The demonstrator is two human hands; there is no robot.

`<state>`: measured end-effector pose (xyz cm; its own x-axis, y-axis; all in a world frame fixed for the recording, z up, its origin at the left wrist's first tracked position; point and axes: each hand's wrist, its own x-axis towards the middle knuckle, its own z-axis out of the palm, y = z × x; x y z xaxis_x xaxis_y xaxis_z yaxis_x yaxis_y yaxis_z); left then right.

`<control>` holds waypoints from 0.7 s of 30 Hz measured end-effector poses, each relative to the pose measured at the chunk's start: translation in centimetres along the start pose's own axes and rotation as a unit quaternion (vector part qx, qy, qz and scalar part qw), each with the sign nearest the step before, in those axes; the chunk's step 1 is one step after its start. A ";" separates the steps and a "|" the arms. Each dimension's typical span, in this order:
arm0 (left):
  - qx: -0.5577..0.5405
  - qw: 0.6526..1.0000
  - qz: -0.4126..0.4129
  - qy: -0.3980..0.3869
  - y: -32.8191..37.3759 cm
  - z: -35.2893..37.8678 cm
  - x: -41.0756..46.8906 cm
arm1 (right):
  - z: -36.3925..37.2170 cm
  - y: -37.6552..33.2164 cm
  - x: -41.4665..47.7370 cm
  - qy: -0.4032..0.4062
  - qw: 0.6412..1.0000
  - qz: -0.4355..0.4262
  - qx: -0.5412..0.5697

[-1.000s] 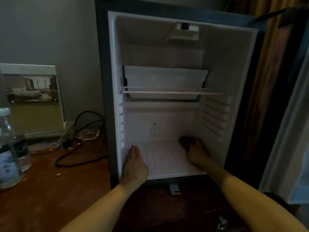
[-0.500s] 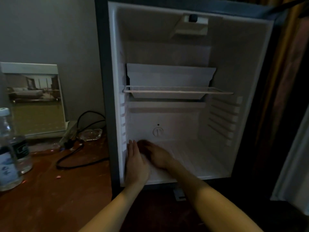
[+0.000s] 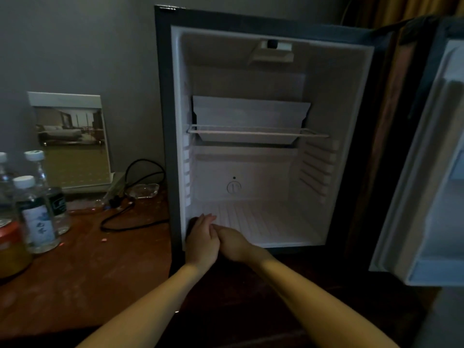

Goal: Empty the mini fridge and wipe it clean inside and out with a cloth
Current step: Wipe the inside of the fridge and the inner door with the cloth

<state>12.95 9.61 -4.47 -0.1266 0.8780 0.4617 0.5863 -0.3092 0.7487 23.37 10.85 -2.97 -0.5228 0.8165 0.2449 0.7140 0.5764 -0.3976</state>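
Mini fridge (image 3: 251, 79): upright against the grey wall (image 3: 75, 46), cabinet open, white interior holding no goods. Whether it stands on the wooden surface (image 3: 88, 272) or just beside its right end cannot be told; the area below it is dark.
Fridge door (image 3: 426, 172): swung wide to the right, cut off by the frame edge.
Wire shelf (image 3: 251, 131): level at mid-height, spanning both side walls, with a white tray-like panel behind it.
Left hand (image 3: 202, 237): flat on the fridge floor at its front left corner, fingers straight and together.
Right hand (image 3: 233, 243): touching the left hand's right side near the floor's front edge; its fingers are hidden behind the left hand, so its grip cannot be told.
Cloth: not distinguishable. A dark patch by the left hand's outer edge may be shadow.
The rest of the fridge floor, to the right and the rear, lies bare.
Surface, left edge: two capped water bottles (image 3: 35, 214), a third cut off, and an orange-lidded container (image 3: 10, 249), partly out of frame and blurred.
Surface, back edge: printed card (image 3: 70, 139) leaning on the wall, glass ashtray (image 3: 144, 190), black cable (image 3: 130, 222) looping toward the fridge.
Upper right corner: curtain (image 3: 401, 8), dim.
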 end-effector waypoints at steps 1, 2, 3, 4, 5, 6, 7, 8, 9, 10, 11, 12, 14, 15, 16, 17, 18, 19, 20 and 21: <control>0.004 1.000 0.007 -0.004 0.2 -0.4 -0.6 | -0.1 -0.2 -0.7 -0.003 1.000 -0.003 0.010; 0.004 1.000 0.014 -0.009 0.4 -0.7 -1.0 | -0.2 -0.4 -1.3 -0.006 1.000 -0.008 0.015; 0.006 1.000 0.019 -0.017 0.5 -1.1 -1.5 | -0.4 -0.3 -1.9 -0.007 1.000 -0.014 0.017; 0.010 0.999 0.031 -0.026 0.7 -1.4 -1.8 | -0.8 -0.3 -2.4 -0.007 1.000 -0.016 0.020; 0.015 0.998 0.046 -0.034 0.9 -1.7 -2.1 | -1.2 0.0 -3.0 -0.004 0.999 -0.014 0.031; 0.017 0.997 0.063 -0.040 1.1 -1.8 -2.2 | -1.8 0.1 -3.5 0.009 0.998 -0.010 0.055; 0.013 0.996 0.072 -0.045 1.5 -1.9 -2.3 | -2.5 0.5 -4.0 0.040 0.995 0.000 0.094; 0.001 0.996 0.074 -0.043 1.9 -1.7 -2.3 | -3.4 0.8 -4.7 0.084 0.986 0.018 0.144; -0.016 0.997 0.062 -0.043 2.3 -1.4 -2.2 | -4.3 1.3 -5.3 0.135 0.969 0.044 0.203; -0.040 0.997 0.044 -0.051 2.9 -0.9 -2.1 | -5.2 1.8 -5.9 0.189 0.947 0.069 0.252; -0.067 0.994 0.022 -0.082 3.6 -0.2 -1.9 | -6.2 2.0 -6.4 0.249 0.920 0.090 0.290; -0.102 0.986 0.011 -0.128 4.4 0.5 -1.9 | -7.3 2.2 -6.9 0.304 0.895 0.104 0.310; -0.187 0.958 0.022 -0.217 6.7 2.2 -2.0 | -9.1 2.6 -7.5 0.381 0.851 0.120 0.342; -0.218 0.945 0.041 -0.239 8.0 3.0 -2.1 | -9.8 2.7 -7.8 0.403 0.832 0.130 0.360; -0.244 0.937 0.055 -0.243 9.4 3.8 -2.0 | -10.3 3.0 -7.9 0.414 0.815 0.142 0.380; -0.265 0.933 0.061 -0.234 10.5 4.6 -1.8 | -10.7 3.3 -7.9 0.418 0.798 0.155 0.405; -0.283 0.932 0.064 -0.218 11.6 5.5 -1.5 | -11.0 3.5 -8.0 0.419 0.783 0.166 0.429; -0.301 0.931 0.059 -0.199 12.3 6.5 -1.1 | -11.3 3.8 -8.1 0.422 0.772 0.167 0.446; -0.320 0.929 0.051 -0.177 12.9 7.4 -0.6 | -11.4 4.2 -8.2 0.428 0.767 0.160 0.451; -0.329 0.932 0.042 -0.148 13.1 8.4 0.0 | -11.4 4.5 -8.5 0.436 0.768 0.154 0.444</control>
<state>27.36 8.61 1.28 0.1819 0.8726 0.4532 -0.0462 -0.4528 0.8904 36.33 6.86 3.28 0.3938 0.8440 0.3641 -0.0597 0.4187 -0.9062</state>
